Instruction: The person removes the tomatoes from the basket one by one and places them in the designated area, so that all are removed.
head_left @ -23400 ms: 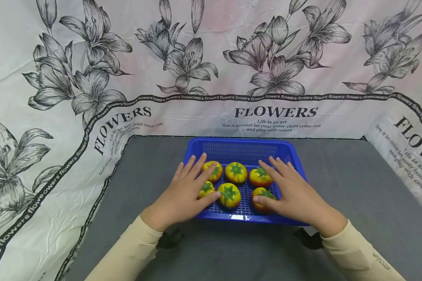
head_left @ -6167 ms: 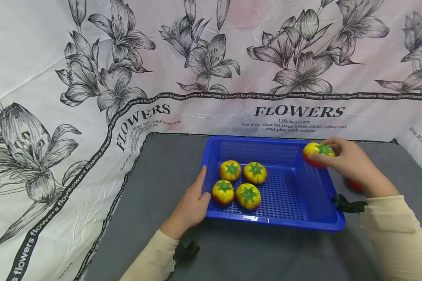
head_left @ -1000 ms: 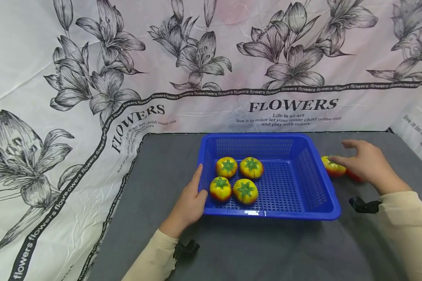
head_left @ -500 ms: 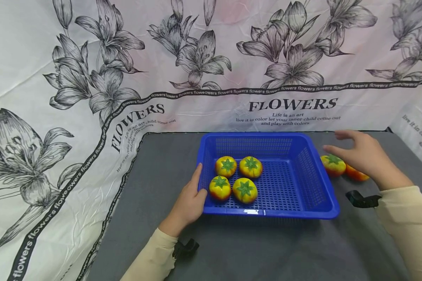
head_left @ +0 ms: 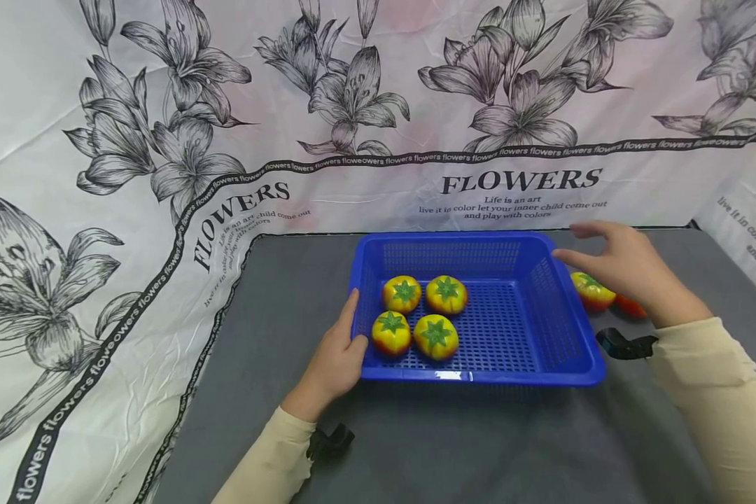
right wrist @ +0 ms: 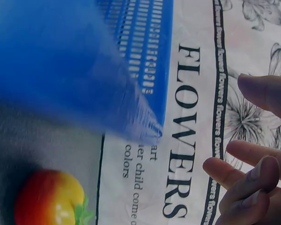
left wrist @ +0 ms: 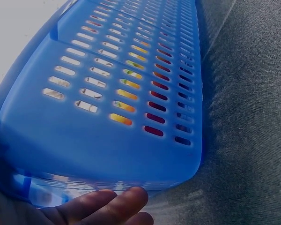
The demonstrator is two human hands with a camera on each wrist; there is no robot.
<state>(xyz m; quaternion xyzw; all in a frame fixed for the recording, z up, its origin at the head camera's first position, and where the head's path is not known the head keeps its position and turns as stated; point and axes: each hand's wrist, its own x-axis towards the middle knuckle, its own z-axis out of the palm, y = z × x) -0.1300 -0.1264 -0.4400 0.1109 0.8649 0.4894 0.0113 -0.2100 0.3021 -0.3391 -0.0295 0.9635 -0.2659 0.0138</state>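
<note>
My left hand (head_left: 330, 357) grips the left side of the blue plastic basket (head_left: 479, 378), thumb at the rim near the front corner. In the left wrist view, its curled fingers (left wrist: 117, 206) lie against the outside of the basket wall. Several yellow-and-red toy tomatoes (head_left: 436, 337) with green star-shaped tops sit in the basket's left half. My right hand (head_left: 630, 269) hovers with spread fingers just past the basket's right rim, holding nothing. Beneath it on the table are a yellow-red tomato (head_left: 593, 294) and a redder one (head_left: 631, 306), partly hidden by the hand.
The dark grey table (head_left: 453, 441) extends in front of the basket and to both sides. A white cloth (head_left: 353, 203) printed with black flowers and lettering hangs behind and along the left. Black wrist straps (head_left: 626, 344) are worn at both wrists.
Two tomatoes have gone from the basket's right half to the table at its right. My right hand has let go of the second, risen, and moved left toward the rim. My left hand stays.
</note>
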